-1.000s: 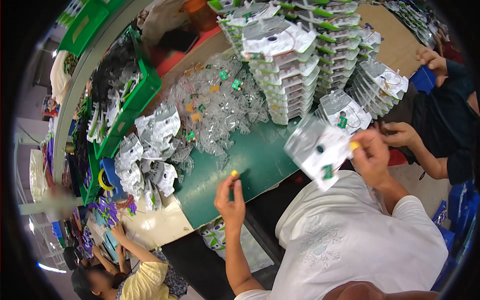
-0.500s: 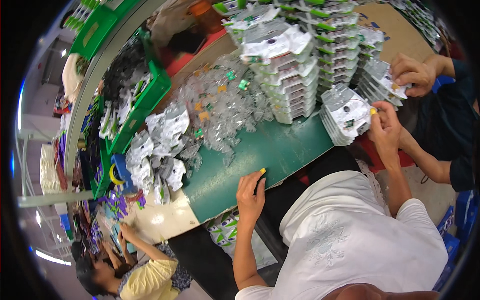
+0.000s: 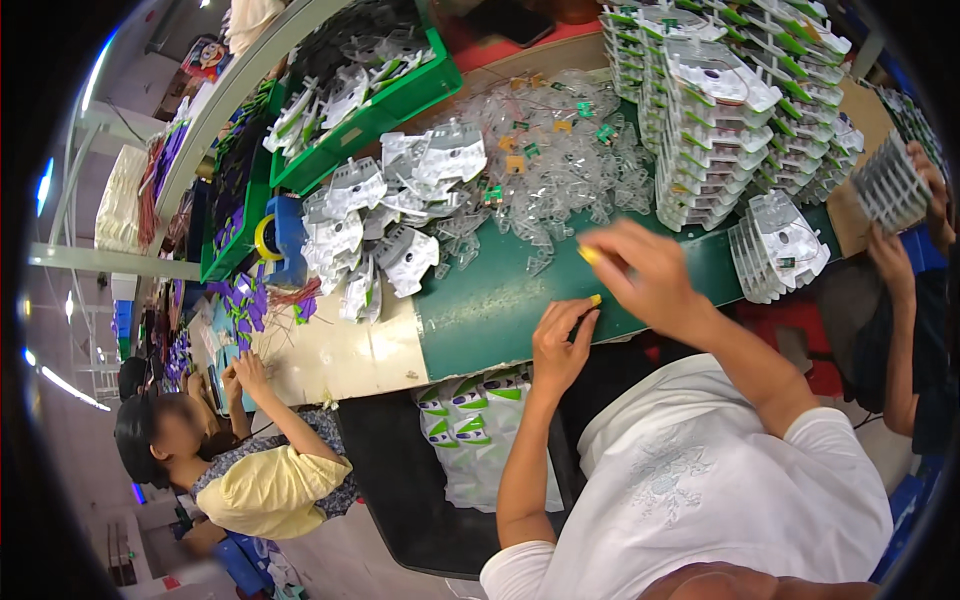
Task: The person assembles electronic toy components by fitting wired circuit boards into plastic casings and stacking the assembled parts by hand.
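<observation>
My left hand (image 3: pixel 563 345) is at the front edge of the green work surface (image 3: pixel 480 325), its thumb apart from the fingers and nothing in it. My right hand (image 3: pixel 650 275), a little blurred, hovers above the surface beside it, also with no visible thing in it. Each hand has a yellow cover on a fingertip. Beyond them spreads a heap of clear plastic pieces (image 3: pixel 560 150) mixed with small green and orange boards. To the right a short stack of white plastic housings (image 3: pixel 780 245) sits at the table edge.
Tall stacks of white and green housings (image 3: pixel 715 130) rise at the back right. Loose white housings (image 3: pixel 350 225) lie to the left by a green bin (image 3: pixel 365 115) and a tape roll (image 3: pixel 267 238). A co-worker's hands (image 3: pixel 915 205) hold stacked housings at right; another person (image 3: pixel 270 490) works at left.
My right hand has left the short housing stack and swung left over the table. The co-worker at right has lifted a stack away. The whole view has shifted.
</observation>
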`<state>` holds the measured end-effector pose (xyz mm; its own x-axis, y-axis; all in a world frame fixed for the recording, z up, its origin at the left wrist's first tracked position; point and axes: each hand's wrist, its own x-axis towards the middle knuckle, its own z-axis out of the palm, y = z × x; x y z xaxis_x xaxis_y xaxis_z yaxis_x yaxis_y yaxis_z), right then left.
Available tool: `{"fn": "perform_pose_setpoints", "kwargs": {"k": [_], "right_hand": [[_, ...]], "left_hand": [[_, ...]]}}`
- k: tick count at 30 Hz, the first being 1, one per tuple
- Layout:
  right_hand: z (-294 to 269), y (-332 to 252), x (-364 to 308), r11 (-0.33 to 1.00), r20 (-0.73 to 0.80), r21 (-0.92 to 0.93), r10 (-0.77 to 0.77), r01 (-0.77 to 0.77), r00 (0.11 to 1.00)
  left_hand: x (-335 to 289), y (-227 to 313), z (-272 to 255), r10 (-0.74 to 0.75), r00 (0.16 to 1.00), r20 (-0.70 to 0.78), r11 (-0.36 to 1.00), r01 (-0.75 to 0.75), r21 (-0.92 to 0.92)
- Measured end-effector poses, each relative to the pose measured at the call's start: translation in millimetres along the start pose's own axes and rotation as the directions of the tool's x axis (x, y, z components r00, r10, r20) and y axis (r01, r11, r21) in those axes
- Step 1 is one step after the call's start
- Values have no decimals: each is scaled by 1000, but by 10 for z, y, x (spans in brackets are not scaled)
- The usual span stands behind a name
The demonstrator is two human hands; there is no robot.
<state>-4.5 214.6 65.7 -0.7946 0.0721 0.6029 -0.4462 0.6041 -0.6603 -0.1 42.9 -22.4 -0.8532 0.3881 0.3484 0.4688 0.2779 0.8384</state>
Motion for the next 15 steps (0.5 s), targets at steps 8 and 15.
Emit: {"fn": "perform_pose_setpoints", "kwargs": {"k": [8, 15], "right_hand": [[994, 1122, 1314, 884, -241, -408, 137, -229, 961], [933, 1058, 1471, 980, -180, -99, 150, -170, 972]], "left_hand": [[31, 26, -11, 114, 992, -50, 994, -114, 1], [9, -27, -17, 135, 989, -54, 990, -137, -27]]}}
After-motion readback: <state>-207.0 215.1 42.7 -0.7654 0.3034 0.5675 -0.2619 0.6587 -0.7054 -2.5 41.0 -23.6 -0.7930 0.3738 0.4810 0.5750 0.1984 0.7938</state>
